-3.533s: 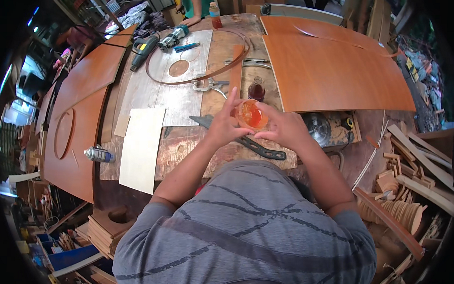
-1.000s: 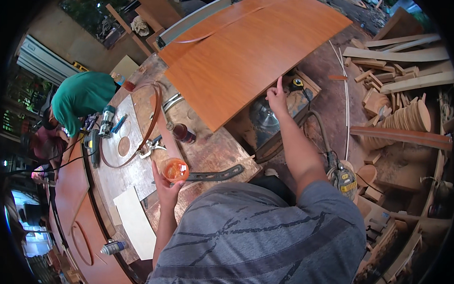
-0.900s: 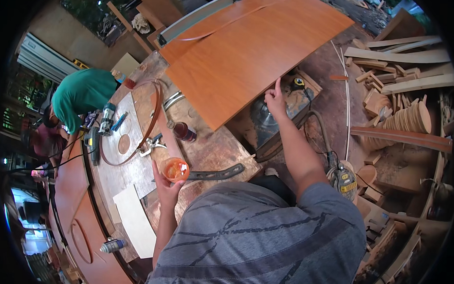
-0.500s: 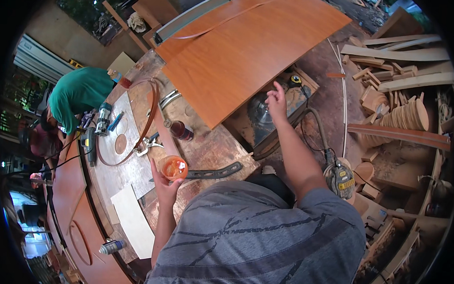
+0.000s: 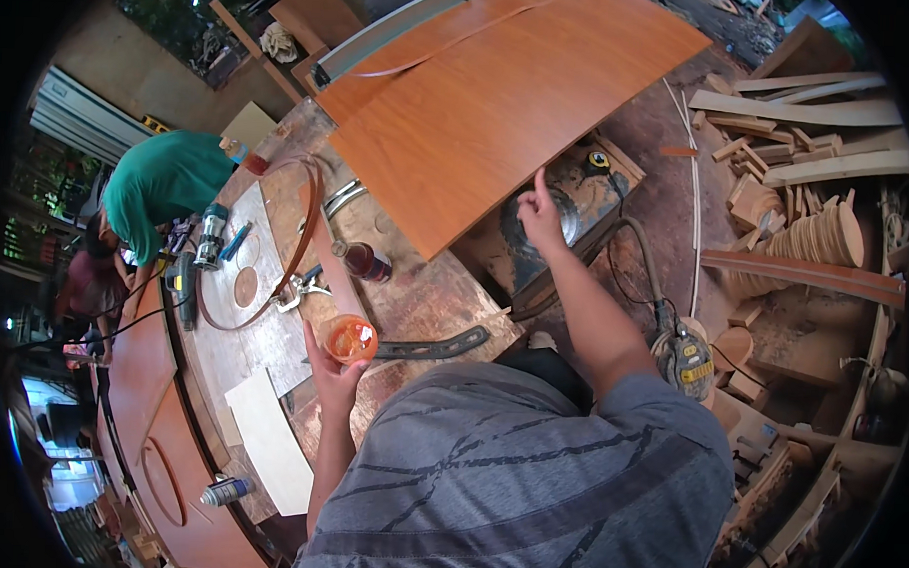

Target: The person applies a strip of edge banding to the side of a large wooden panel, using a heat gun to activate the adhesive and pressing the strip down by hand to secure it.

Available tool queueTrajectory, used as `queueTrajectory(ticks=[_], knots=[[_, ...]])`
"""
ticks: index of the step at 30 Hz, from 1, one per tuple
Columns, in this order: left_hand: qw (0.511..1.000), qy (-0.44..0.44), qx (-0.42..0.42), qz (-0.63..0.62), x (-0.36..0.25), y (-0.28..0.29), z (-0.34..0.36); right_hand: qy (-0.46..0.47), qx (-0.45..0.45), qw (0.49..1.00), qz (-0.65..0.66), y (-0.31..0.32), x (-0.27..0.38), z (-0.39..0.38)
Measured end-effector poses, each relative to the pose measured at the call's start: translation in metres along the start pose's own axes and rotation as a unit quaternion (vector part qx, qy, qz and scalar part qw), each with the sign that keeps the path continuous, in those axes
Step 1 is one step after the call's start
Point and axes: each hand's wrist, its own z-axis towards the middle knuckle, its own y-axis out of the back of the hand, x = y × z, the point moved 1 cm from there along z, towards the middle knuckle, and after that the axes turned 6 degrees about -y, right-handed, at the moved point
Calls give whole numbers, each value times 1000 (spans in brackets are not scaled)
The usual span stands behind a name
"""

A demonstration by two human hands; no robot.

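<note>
Left hand [image 5: 337,378] holds one cup [image 5: 349,338] — one dark bottle [image 5: 366,264] near

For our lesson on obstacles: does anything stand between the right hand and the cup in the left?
Nothing visible stands between the right hand and the orange cup; the dark-red bottle stands beside that line.

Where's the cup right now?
The cup is left of centre in the head view, held in the person's left hand; in the picture it sits below the dark bottle and beside the left end of the black bar.
</note>
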Motion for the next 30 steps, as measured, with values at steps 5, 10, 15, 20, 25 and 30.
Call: queueTrajectory(ticks=[5, 10, 15, 20, 25, 30], knots=[[1000, -6, 3, 13, 0, -2, 3, 13, -74, 997, 26, 17, -12, -4], [1000, -8, 2, 5, 0, 0, 0, -26, -127, 988, 81, 38, 19, 40], [1000, -13, -2, 9, -5, -2, -2, -44, -88, 995, 33, 30, 26, 41], [1000, -5, -1, 17, -5, 0, -2, 13, -49, 998, -35, 11, 14, 16], [1000, -7, 17, 12, -5, -6, 6, 26, 9, 999, -26, 6, 12, -13], [1000, -24, 13, 5, -9, -13, 7, 40, -80, 993, 74, 21, 19, -10]])
